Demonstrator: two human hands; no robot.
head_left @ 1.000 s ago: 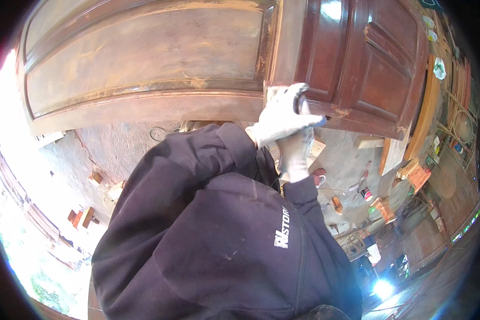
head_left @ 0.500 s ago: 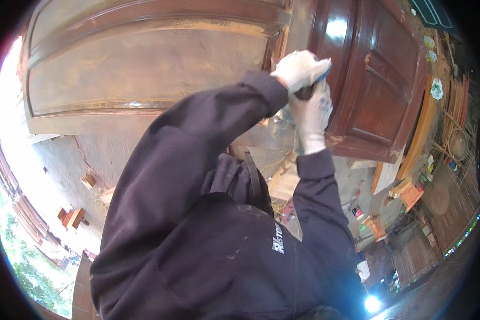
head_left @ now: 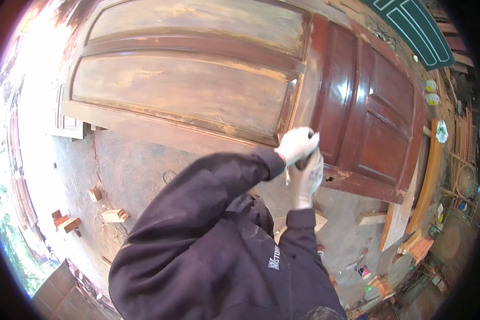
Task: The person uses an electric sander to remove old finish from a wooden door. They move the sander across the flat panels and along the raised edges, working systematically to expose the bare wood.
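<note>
Both gloved hands, left [head_left: 297,144] and right [head_left: 307,178], stay clenched on a dark tool [head_left: 303,161], now lower against the door [head_left: 325,101].

The dark tool [head_left: 302,161] gripped between the white-gloved left hand [head_left: 298,144] and white-gloved right hand [head_left: 307,180] is almost wholly covered by the gloves; its kind and working end cannot be determined. The lower edge of the large brown panelled wooden door [head_left: 197,90] is hidden at centre frame behind the dark sleeve [head_left: 208,186]. The top of the door is cut off by the upper rim. The small containers [head_left: 431,92] at upper right and the coloured items [head_left: 364,272] on the ground at lower right are too small to identify. The far left is overexposed, so detail is lost there.
</note>
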